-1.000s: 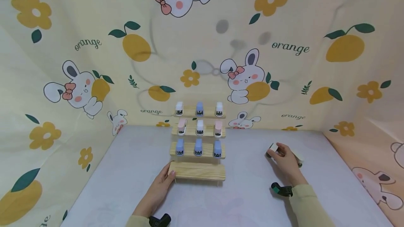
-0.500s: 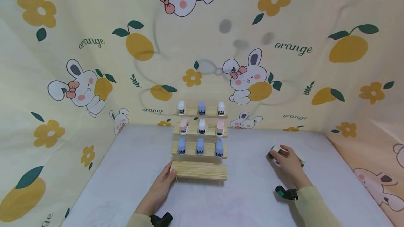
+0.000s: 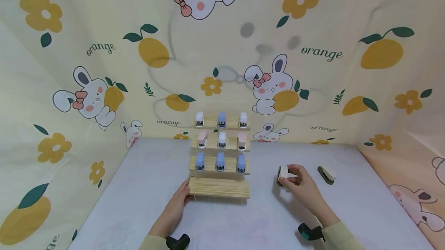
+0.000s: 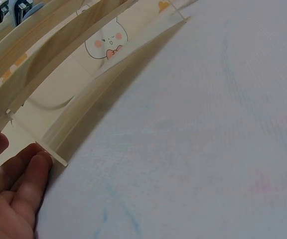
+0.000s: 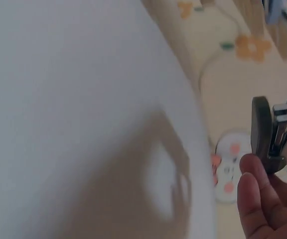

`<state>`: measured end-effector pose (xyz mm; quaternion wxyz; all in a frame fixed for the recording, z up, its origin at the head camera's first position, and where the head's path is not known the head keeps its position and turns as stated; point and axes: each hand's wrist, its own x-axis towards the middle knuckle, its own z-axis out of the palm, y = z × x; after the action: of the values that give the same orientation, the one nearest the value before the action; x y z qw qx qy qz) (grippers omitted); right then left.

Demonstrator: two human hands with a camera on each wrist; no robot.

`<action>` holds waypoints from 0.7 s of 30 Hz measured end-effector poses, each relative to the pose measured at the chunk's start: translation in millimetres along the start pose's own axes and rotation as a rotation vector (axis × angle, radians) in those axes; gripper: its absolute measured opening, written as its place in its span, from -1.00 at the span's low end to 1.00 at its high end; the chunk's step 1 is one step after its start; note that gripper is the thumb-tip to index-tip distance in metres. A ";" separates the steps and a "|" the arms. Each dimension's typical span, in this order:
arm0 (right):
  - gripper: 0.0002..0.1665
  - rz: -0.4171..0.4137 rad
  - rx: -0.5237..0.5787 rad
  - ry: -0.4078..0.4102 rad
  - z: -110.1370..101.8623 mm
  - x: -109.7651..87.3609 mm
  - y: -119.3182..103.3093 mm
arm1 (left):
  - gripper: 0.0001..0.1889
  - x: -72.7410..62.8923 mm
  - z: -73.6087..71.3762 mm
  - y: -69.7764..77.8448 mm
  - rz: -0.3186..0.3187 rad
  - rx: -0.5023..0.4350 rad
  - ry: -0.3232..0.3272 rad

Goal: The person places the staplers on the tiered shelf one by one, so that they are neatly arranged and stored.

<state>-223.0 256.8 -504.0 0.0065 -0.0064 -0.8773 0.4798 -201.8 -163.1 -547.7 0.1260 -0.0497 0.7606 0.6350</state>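
Note:
A small stapler [image 3: 283, 172], white with a dark green side, is pinched between the thumb and fingers of my right hand [image 3: 303, 190], to the right of a tiered wooden display stand [image 3: 219, 187]. The right wrist view shows this stapler [image 5: 262, 132] raised over its shadow, its metal staple channel visible. My left hand [image 3: 172, 208] holds the left end of the stand's bottom shelf. Seen from the left wrist, the thumb is at the shelf's edge and the curled fingers [image 4: 31, 186] are by the support leg. A second white-and-green stapler [image 3: 326, 175] lies on the table further right.
The upper three shelves carry staplers in rows: white and blue on top, pink and white in the middle, blue ones [image 3: 220, 161] below. The bottom shelf is bare wood. Patterned cloth [image 3: 215, 49] walls the table [image 3: 243, 227] at the back and sides.
My right hand has brought the stapler up and left toward the stand, uncovering the second stapler. My left hand stays at the shelf end, its thumb having slipped off the top.

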 end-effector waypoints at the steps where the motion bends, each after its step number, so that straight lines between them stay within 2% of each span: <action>1: -0.11 -0.026 -0.003 0.003 3.5 -3.1 -3.7 | -0.44 -0.2 0.3 0.6 0.001 -0.001 0.002; 7: -0.22 -0.119 -0.001 -0.009 20.6 -17.9 -24.2 | -0.46 -1.3 1.1 2.2 0.007 -0.012 -0.001; 13: -0.36 -0.174 0.028 -0.077 35.0 -29.1 -37.9 | -0.47 -1.3 0.1 2.8 0.014 -0.019 -0.005; 21: -0.41 -0.246 0.060 -0.134 56.2 -38.5 -49.8 | -0.46 -2.3 -1.0 3.7 0.013 -0.030 -0.017</action>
<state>-185.8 182.0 -492.6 0.0068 0.1332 -0.8551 0.5009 -200.5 -163.6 -543.4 0.1277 -0.0413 0.7503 0.6474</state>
